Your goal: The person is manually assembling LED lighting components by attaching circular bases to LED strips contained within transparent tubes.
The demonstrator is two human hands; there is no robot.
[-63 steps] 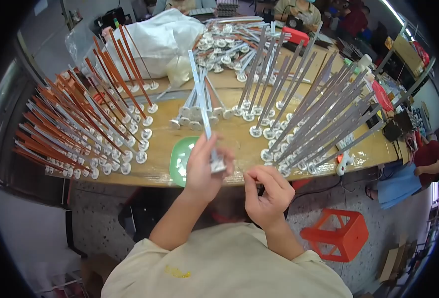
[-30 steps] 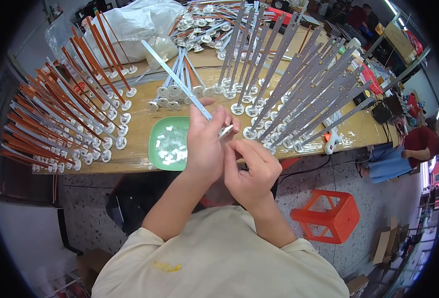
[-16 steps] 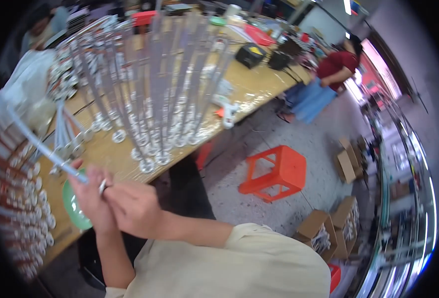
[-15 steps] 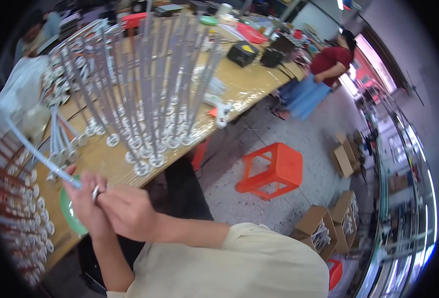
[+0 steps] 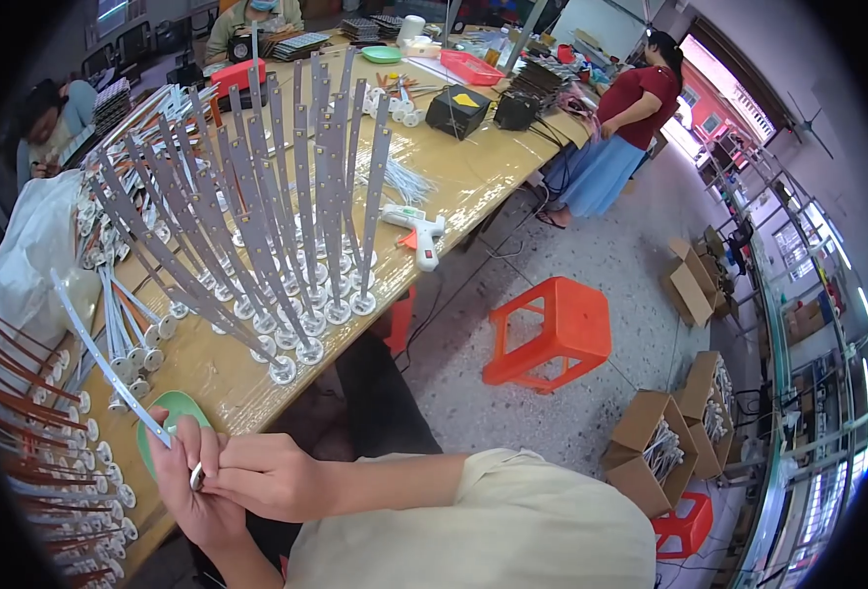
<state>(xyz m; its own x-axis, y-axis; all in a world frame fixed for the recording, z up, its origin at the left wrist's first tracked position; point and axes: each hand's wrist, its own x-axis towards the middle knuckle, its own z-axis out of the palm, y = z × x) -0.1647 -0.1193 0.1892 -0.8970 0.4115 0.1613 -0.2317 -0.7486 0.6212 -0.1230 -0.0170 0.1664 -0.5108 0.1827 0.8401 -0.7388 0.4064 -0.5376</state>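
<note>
My left hand (image 5: 190, 499) is closed around the lower end of a long, narrow whitish strip (image 5: 110, 371), which slants up to the left. At that end a small white round piece (image 5: 196, 476) shows edge-on between my hands. My right hand (image 5: 269, 478) has its fingers pinched together against this piece; exactly what they grip is partly hidden. Behind my left hand lies a green dish (image 5: 181, 404) on the table. Ahead, many grey strips with small dots (image 5: 326, 187) stand upright on round white bases (image 5: 282, 369).
Brown strips on white discs (image 5: 36, 476) crowd the left. A glue gun (image 5: 417, 234) lies by the edge of the wooden table (image 5: 473, 187). An orange stool (image 5: 561, 329) and cartons (image 5: 640, 461) stand on the floor right. People sit beyond the table; one person (image 5: 630, 108) stands far right.
The view has shifted, and my hands appear lower in it. Both still hold together at the whitish strip's lower end, and the round piece stays between them.
</note>
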